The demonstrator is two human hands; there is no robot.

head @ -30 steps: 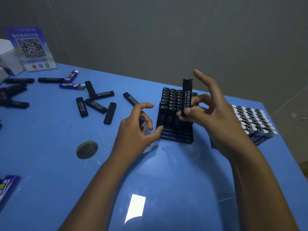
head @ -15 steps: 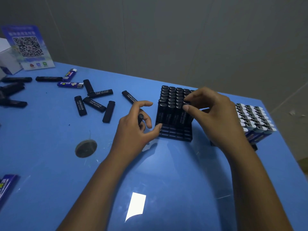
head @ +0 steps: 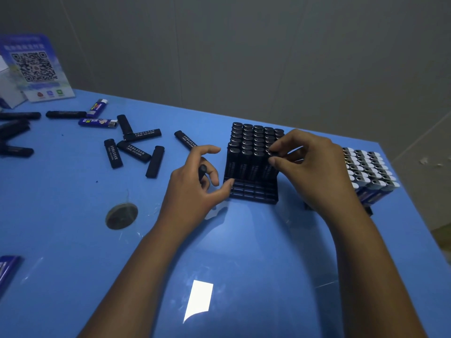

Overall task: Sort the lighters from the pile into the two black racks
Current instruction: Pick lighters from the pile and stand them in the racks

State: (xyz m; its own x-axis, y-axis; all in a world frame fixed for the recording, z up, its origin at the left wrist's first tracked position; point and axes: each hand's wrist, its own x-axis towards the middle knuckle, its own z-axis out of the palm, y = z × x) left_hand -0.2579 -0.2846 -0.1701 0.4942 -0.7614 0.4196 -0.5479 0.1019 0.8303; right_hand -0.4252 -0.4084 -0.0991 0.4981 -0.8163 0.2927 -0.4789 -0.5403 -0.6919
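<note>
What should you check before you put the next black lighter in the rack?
1. Lighter under the right hand fully seated in the black rack: cannot tell, fingers cover it.
2. Next lighter ready in the left hand: ok.
3. Empty slots in the rack's front row: ok.
4. Left thumb steadying the rack's corner: ok.
5. Loose black lighters left on the table: not ok, several still unsorted.

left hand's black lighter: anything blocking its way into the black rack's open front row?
Nothing visible does. The left hand holds a black lighter beside the black rack, thumb at the rack's front-left corner. The empty front slots are uncovered. The right hand is at the rack's right side, fingertips on a seated lighter there.
</note>
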